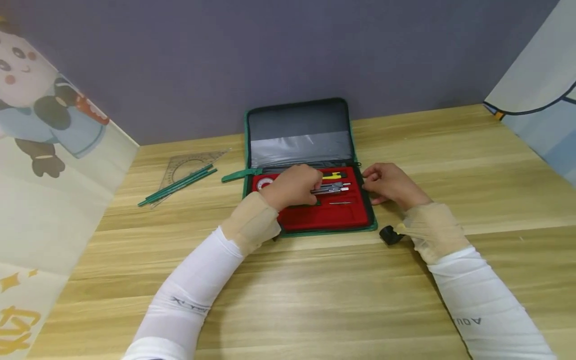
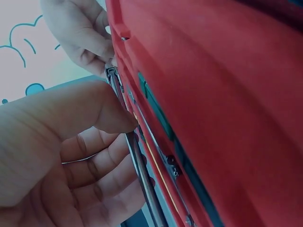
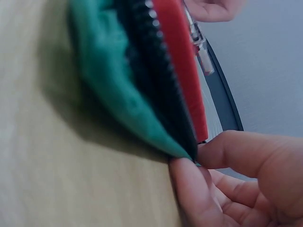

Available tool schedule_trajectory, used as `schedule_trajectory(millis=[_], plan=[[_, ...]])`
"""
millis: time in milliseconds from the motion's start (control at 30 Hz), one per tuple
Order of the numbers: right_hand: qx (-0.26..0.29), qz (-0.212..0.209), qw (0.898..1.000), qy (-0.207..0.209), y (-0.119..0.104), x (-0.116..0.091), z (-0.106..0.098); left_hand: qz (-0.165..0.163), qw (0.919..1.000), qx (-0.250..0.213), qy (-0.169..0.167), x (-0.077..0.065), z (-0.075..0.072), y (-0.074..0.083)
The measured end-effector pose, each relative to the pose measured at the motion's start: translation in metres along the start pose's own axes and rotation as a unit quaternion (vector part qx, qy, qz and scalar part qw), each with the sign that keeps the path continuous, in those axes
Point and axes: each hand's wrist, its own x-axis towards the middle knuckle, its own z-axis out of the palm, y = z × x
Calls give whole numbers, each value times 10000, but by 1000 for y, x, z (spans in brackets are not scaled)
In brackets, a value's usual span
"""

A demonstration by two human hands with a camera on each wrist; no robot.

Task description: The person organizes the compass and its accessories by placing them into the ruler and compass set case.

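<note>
An open green zip case (image 1: 376, 228) with a red molded tray (image 1: 319, 217) lies on the table. My left hand (image 1: 294, 186) is over the tray, its thumb and fingers pinching a metal drawing compass (image 1: 335, 188); the left wrist view shows the thumb on its long leg (image 2: 149, 189). The compass's far end extends to the right beyond the fingers. My right hand (image 1: 391, 185) pinches the case's right zipper edge (image 3: 187, 150) between thumb and index finger. A yellow and black tool (image 1: 334, 175) and a thin metal piece (image 1: 340, 203) lie in the tray.
Two green pencils (image 1: 180, 185) lie over a clear set square (image 1: 171, 167) at the left. The case's lid (image 1: 297, 120) leans up near the grey back panel (image 1: 288, 55). A small black object (image 1: 390, 235) is beside my right wrist.
</note>
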Motion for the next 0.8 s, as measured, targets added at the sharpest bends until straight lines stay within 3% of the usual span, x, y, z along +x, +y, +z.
schedule_trajectory(millis=[800], plan=[[102,25,9999,48,2,2,0,167,9998,72,22,11,5,3]])
